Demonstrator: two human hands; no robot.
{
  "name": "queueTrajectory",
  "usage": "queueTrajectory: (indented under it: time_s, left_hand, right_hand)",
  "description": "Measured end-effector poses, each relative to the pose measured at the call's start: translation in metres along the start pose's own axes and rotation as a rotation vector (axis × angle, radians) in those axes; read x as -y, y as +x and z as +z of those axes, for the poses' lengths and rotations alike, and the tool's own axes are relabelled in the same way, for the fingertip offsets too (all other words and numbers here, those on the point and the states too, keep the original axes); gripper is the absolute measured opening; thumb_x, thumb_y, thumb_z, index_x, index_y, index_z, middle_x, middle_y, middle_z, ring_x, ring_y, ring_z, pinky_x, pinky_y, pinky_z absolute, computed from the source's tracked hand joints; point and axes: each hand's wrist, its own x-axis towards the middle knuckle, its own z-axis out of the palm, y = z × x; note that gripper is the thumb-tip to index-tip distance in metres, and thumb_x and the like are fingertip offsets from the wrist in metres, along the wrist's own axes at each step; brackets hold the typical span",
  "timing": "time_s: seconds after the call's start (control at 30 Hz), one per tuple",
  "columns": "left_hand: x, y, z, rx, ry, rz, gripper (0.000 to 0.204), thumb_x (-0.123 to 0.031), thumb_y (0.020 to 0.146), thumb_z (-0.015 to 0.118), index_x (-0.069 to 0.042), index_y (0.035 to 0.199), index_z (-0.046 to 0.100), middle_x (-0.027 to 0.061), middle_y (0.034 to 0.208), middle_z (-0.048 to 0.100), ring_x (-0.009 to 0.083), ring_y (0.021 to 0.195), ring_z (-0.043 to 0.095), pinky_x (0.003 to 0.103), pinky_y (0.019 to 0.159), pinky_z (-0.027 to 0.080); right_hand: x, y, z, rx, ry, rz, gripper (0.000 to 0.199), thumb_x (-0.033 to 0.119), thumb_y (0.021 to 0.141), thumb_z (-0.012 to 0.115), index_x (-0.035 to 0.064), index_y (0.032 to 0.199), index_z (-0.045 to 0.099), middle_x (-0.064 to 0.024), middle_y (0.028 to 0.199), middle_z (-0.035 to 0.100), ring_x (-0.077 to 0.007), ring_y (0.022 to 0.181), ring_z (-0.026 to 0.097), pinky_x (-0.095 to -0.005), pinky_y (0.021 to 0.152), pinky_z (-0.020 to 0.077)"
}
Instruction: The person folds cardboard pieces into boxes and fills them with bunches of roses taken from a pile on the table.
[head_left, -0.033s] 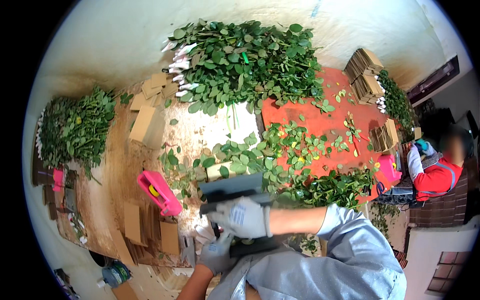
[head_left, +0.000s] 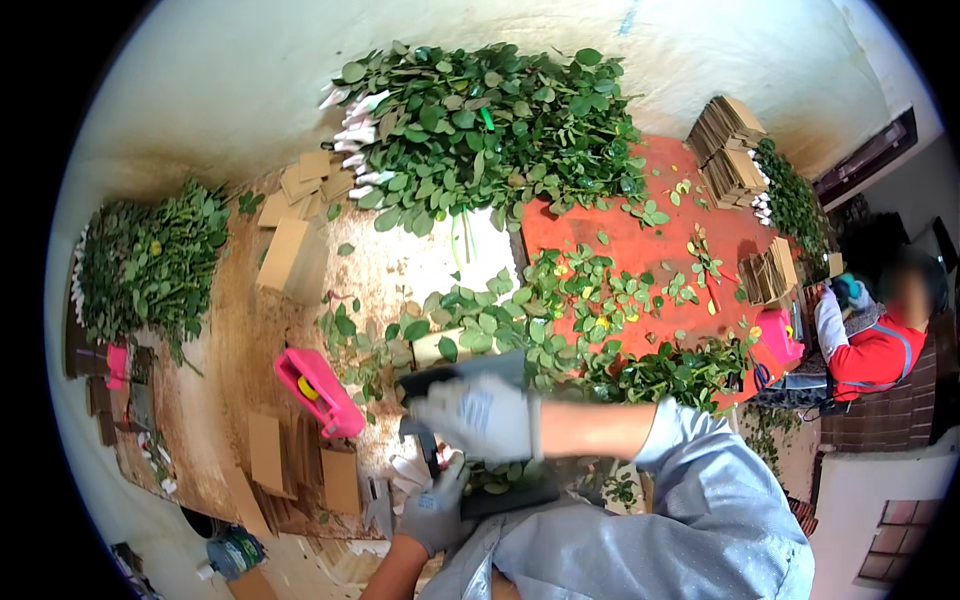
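Observation:
My right hand [head_left: 478, 418], in a white-grey glove, is over a dark grey panel [head_left: 465, 375] at the front of the table; motion smears its fingers. Below and to the left, my left hand [head_left: 432, 513] wears a grey glove. Its fingers are closed beside the end of a dark frame [head_left: 430, 452]; what they grip is hidden. Pale, white-wrapped pieces [head_left: 408, 474] lie next to that hand. Green leaves [head_left: 502, 474] show under my right hand, above a dark lower edge [head_left: 510, 500].
A pink tape dispenser [head_left: 320, 392] stands to the left, near cardboard pieces [head_left: 266, 452]. Leafy stem bundles [head_left: 500, 130] are piled at the back, others [head_left: 150, 260] far left. Loose leaves [head_left: 590, 290] litter the red tabletop [head_left: 590, 220]. A person in red [head_left: 870, 355] works at the right.
My right hand has shifted slightly up and left over the dark panel, uncovering leaves below it. My left hand has barely moved.

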Motion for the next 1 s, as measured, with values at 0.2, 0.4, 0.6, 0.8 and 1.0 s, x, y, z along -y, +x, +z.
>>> queueTrajectory:
  time_s: [0.2,0.4,0.6,0.8,1.0]
  left_hand:
    - [-0.002,0.008,0.000,0.097,0.104,-0.074,0.085,-0.037,0.071,0.079,-0.009,0.146,0.050,0.0095,0.157,0.042,0.0327,0.108,0.067,0.047,0.087,0.054]
    - [0.029,0.001,0.048,-0.184,0.296,0.091,0.066,-0.019,0.089,0.053,-0.012,0.153,0.042,0.0077,0.166,0.030,0.0297,0.081,0.069,0.044,0.068,0.056]
    - [0.053,-0.005,0.078,0.035,0.324,-0.056,0.071,-0.019,0.089,0.052,-0.017,0.157,0.036,0.0052,0.169,0.021,0.0288,0.088,0.069,0.044,0.070,0.058]
    - [0.046,0.006,0.058,0.055,0.340,-0.066,0.068,-0.018,0.090,0.051,-0.018,0.157,0.037,0.0032,0.169,0.021,0.0280,0.090,0.070,0.045,0.076,0.057]
    - [0.034,0.005,0.043,0.052,0.354,-0.081,0.065,-0.018,0.092,0.050,-0.018,0.156,0.039,0.0017,0.169,0.020,0.0276,0.092,0.070,0.046,0.083,0.056]
  right_hand:
    - [-0.246,0.040,-0.020,-0.319,-0.170,0.489,0.029,0.011,0.090,0.057,0.0046,0.118,0.059,-0.0204,0.106,0.064,-0.0400,0.100,0.063,-0.0482,0.086,0.0512]
    - [-0.381,0.053,-0.024,-0.011,-0.467,0.944,0.041,0.018,0.088,0.064,0.0046,0.126,0.058,-0.0155,0.126,0.061,-0.0337,0.119,0.058,-0.0459,0.093,0.0504]
    - [-0.391,0.060,-0.007,0.115,-0.630,0.944,0.038,0.020,0.090,0.064,0.0107,0.127,0.062,-0.0107,0.126,0.062,-0.0299,0.118,0.058,-0.0465,0.092,0.0475]
    - [-0.392,0.049,-0.015,0.279,-0.702,0.811,0.029,0.023,0.090,0.065,0.0156,0.117,0.072,-0.0085,0.121,0.065,-0.0280,0.114,0.061,-0.0432,0.087,0.0469]
    - [-0.361,0.034,-0.004,0.183,-0.720,0.733,0.029,0.025,0.089,0.064,0.0120,0.113,0.072,-0.0097,0.114,0.067,-0.0292,0.107,0.063,-0.0422,0.082,0.0479]
